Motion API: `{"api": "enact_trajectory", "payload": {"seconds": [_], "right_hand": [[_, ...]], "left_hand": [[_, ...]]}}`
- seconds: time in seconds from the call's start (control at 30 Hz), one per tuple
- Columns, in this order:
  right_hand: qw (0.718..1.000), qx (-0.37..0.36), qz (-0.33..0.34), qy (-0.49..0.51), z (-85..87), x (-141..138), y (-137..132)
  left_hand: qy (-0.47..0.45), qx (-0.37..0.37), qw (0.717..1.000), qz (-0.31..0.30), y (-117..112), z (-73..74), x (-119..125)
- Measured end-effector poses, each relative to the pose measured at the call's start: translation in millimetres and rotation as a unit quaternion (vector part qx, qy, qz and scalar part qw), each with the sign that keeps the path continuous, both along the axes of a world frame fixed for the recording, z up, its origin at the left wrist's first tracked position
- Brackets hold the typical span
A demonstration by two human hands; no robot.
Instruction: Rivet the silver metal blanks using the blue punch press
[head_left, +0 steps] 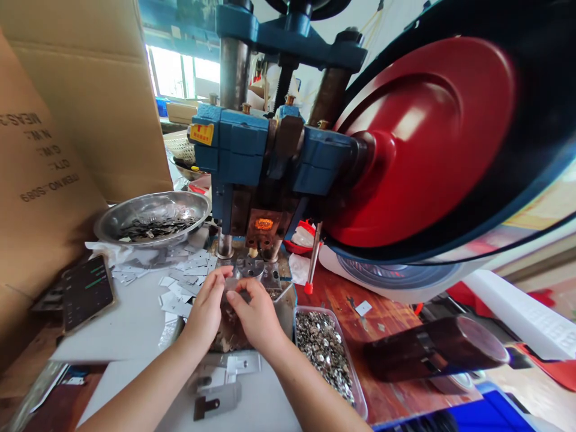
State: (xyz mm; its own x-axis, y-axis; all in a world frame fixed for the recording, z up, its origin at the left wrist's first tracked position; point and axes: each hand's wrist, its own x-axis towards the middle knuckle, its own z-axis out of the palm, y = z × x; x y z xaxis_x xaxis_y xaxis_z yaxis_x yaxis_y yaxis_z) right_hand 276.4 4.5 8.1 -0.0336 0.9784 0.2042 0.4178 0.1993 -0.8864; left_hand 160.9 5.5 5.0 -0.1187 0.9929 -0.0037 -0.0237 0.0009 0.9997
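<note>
My left hand (207, 309) and my right hand (255, 315) meet in front of the die (252, 268) of a blue punch press (252, 150). Both pinch a small thin metal plate (232, 284) between their fingertips, held just short of the die. Loose flat metal plates (182, 288) lie scattered on the white sheet to the left of my hands. Below my wrists lie a few punched plates (234, 366).
A steel bowl (135, 213) of metal pieces stands at the left. A clear tray (326, 348) of small metal bits sits by my right wrist. A large red flywheel (432, 138) fills the right. A phone (85, 291), cardboard boxes (67, 108) and a dark cylinder (436, 351) are nearby.
</note>
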Motion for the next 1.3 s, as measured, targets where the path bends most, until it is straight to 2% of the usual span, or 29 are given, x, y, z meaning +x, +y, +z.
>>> {"api": "enact_trajectory", "payload": {"seconds": [0.07,0.13,0.2,0.3,0.4,0.57,0.7,0.83,1.1,1.2,1.3], "right_hand": [[1.000,-0.005,0.010,-0.022,-1.0,5,1],[0.998,0.017,0.008,-0.055,-2.2,13,4],[0.994,0.050,-0.008,-0.098,-4.3,21,10],[0.983,0.099,-0.046,-0.148,-9.6,31,25],[0.973,0.144,-0.077,-0.165,-16.2,36,44],[0.970,0.143,-0.113,-0.163,-25.4,38,73],[0.981,0.115,-0.097,-0.124,-30.9,41,83],[0.986,0.093,-0.089,-0.108,-33.6,44,85],[0.989,0.074,-0.089,-0.089,-31.9,38,85],[0.990,0.073,-0.085,-0.082,-32.1,38,85],[0.990,0.075,-0.091,-0.071,-32.4,44,79]], "left_hand": [[0.116,0.098,0.988,-0.014,2,1.4,-4],[0.198,0.147,0.967,-0.061,7,0.5,-7],[0.252,0.139,0.955,-0.074,15,-1.7,-7],[0.299,0.111,0.946,-0.050,33,-3.5,-3],[0.338,0.119,0.932,-0.043,52,-2.9,3],[0.340,0.119,0.932,-0.041,81,-8.7,9],[0.306,0.100,0.943,-0.084,93,-16.4,14],[0.263,0.065,0.952,-0.141,97,-16.7,16],[0.246,0.046,0.952,-0.176,102,-10.3,11],[0.248,0.058,0.951,-0.177,103,-9.1,12],[0.264,0.076,0.951,-0.144,99,-4.7,6]]}}
